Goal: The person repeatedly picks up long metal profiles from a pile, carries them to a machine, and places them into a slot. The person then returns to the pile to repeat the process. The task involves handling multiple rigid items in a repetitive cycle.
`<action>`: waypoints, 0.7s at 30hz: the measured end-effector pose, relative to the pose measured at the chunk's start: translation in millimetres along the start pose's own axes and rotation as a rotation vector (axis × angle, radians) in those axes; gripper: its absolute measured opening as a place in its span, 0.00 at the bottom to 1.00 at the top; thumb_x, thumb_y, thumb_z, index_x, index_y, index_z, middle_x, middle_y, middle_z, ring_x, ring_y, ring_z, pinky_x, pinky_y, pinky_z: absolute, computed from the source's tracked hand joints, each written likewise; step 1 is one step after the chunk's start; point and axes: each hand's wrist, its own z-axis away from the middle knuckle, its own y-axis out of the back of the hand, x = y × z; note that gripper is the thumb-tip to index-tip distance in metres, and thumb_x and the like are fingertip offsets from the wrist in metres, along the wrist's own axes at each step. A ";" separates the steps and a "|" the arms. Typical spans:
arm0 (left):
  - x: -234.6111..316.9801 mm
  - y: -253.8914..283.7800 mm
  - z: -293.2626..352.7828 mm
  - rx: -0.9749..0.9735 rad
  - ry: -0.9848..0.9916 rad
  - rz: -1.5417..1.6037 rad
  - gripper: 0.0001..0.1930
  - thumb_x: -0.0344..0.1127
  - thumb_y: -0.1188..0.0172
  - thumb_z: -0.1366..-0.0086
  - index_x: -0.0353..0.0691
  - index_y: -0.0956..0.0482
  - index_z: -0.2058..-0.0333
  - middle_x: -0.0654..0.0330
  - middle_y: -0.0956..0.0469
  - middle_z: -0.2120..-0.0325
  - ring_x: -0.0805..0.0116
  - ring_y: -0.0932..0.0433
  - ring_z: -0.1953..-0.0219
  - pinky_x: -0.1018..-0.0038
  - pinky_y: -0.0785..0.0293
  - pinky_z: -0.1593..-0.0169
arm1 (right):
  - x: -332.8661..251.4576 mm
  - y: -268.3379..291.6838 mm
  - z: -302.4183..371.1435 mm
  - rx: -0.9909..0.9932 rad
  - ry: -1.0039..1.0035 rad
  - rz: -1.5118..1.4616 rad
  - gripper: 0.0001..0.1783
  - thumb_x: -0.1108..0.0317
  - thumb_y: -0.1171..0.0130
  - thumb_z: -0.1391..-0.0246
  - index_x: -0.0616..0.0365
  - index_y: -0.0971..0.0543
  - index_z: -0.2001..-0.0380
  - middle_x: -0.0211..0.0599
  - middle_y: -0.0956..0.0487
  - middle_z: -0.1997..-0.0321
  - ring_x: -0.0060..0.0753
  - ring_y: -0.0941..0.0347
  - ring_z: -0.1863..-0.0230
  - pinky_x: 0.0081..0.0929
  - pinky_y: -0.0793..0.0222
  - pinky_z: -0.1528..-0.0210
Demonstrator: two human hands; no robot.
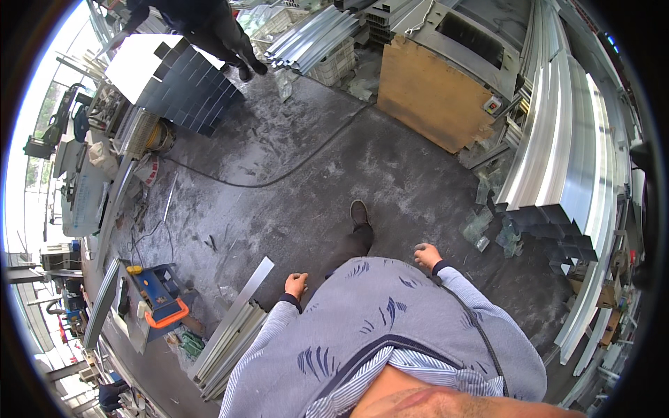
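Profile bundle: long, pale silver metal profiles [231,346] lying together at lower left of centre, on a slant, nearest thing to the left hand; one flat end juts out toward the frame's middle.
Left hand: bare left hand [296,285] just right of that jutting end in the picture; fingers loosely curled; cannot tell how far closed.
Right hand: bare right hand [426,256] right of centre, over the floor, fingers bent; cannot tell whether fully closed.
Wearer: grey sweater with dark leaf-like marks [404,306] fills lower centre; one dark shoe [359,212] forward on the floor.
Floor: dark grey, pale-smeared concrete-like floor [293,223]; long black cable [261,185] curving across its upper half.
Lower left: blue box-like object with orange handle [155,289], left of the bundle.
Right side: large stack of long shiny silver metal lengths [557,139], dark ends facing the viewer; crumpled clear plastic wrap [477,228] on the floor beside it.
Upper right: tan flat board [432,97] standing against a grey metal machine [472,31].
Upper centre: loose silver strips [310,42] on a pale plastic crate [333,67].
Upper left: dark-clothed co-worker [202,24] near a stack of dark square-ended tubes [185,90].
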 end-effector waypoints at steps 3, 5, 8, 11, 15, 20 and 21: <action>35.7 -6.5 -46.3 -0.093 0.009 -0.133 0.22 0.46 0.25 0.33 0.39 0.17 0.47 0.59 0.16 0.64 0.68 0.18 0.70 0.67 0.22 0.70 | -30.5 11.3 -13.2 0.044 0.124 0.163 0.24 0.66 0.33 0.42 0.67 0.13 0.45 0.48 0.10 0.55 0.43 0.11 0.51 0.35 0.16 0.48; 51.7 -15.9 -59.3 -0.061 0.015 -0.165 0.22 0.47 0.26 0.32 0.39 0.16 0.47 0.59 0.16 0.67 0.66 0.18 0.71 0.64 0.22 0.70 | -62.7 33.4 -18.8 0.081 0.163 0.271 0.23 0.64 0.33 0.42 0.68 0.13 0.47 0.49 0.09 0.54 0.43 0.12 0.46 0.33 0.18 0.42; 106.8 -34.2 -96.0 -0.123 0.088 -0.128 0.20 0.48 0.26 0.34 0.38 0.14 0.53 0.59 0.16 0.71 0.66 0.18 0.72 0.65 0.23 0.72 | -119.8 70.6 -39.6 0.150 0.053 0.041 0.27 0.70 0.36 0.43 0.64 0.15 0.40 0.43 0.11 0.66 0.31 0.15 0.70 0.31 0.20 0.67; 181.3 -48.0 -134.6 -0.135 -0.031 -0.164 0.20 0.48 0.26 0.34 0.38 0.14 0.53 0.60 0.16 0.72 0.67 0.19 0.75 0.65 0.22 0.71 | -180.2 114.5 -63.6 0.211 0.168 -0.112 0.27 0.69 0.36 0.42 0.64 0.16 0.39 0.41 0.12 0.67 0.30 0.18 0.72 0.30 0.22 0.68; 309.5 -72.3 -171.6 -0.120 -0.097 -0.039 0.19 0.47 0.27 0.29 0.41 0.17 0.48 0.62 0.16 0.61 0.69 0.19 0.66 0.70 0.23 0.70 | -280.2 163.7 -94.6 0.304 0.350 -0.068 0.27 0.67 0.36 0.41 0.65 0.16 0.39 0.41 0.11 0.64 0.30 0.15 0.67 0.31 0.20 0.62; 427.4 -114.6 -188.7 -0.064 -0.094 -0.018 0.23 0.49 0.29 0.27 0.42 0.18 0.43 0.61 0.15 0.53 0.68 0.17 0.60 0.68 0.20 0.62 | -443.5 212.3 -153.3 0.376 0.708 0.099 0.24 0.66 0.36 0.40 0.63 0.15 0.41 0.44 0.09 0.57 0.40 0.12 0.54 0.36 0.18 0.46; 442.6 -124.0 -188.6 -0.052 -0.087 -0.020 0.22 0.49 0.29 0.27 0.43 0.19 0.43 0.63 0.16 0.54 0.68 0.18 0.60 0.68 0.20 0.61 | -480.2 221.8 -167.3 0.368 0.755 0.139 0.23 0.66 0.36 0.40 0.62 0.14 0.42 0.45 0.09 0.56 0.40 0.12 0.53 0.37 0.18 0.45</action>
